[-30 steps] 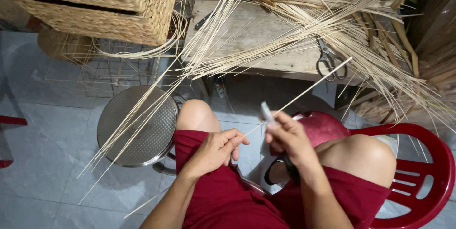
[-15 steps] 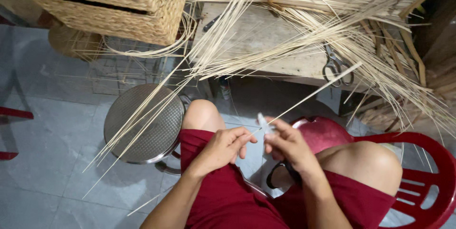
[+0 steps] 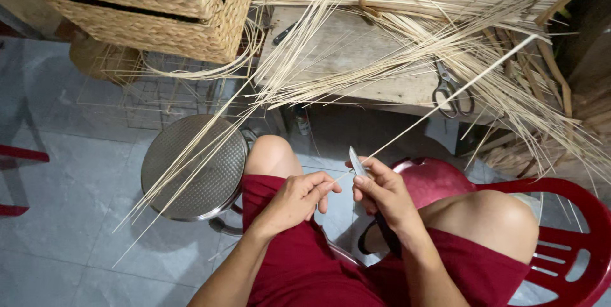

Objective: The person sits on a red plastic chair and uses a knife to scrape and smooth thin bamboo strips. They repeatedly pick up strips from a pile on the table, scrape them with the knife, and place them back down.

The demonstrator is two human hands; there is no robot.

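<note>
Knife [image 3: 356, 162]: I grasp it in my right hand [image 3: 382, 193], blade up, just right of the stool [image 3: 195, 167].
Strip [image 3: 445, 100]: my left hand [image 3: 294, 200] pinches its end at the blade.

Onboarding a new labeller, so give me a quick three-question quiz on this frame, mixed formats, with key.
1. True or false: the right hand holds a small knife with its blade pointing up.
2. Multiple choice: where do the scissors lie? A) on the round metal stool B) on the wooden table among the reed strips C) on the red plastic chair
3. Fill in: the left hand pinches one end of a thin ____ that runs up and right over the table.

Key: 1 true; 2 B; 3 reed strip
</note>
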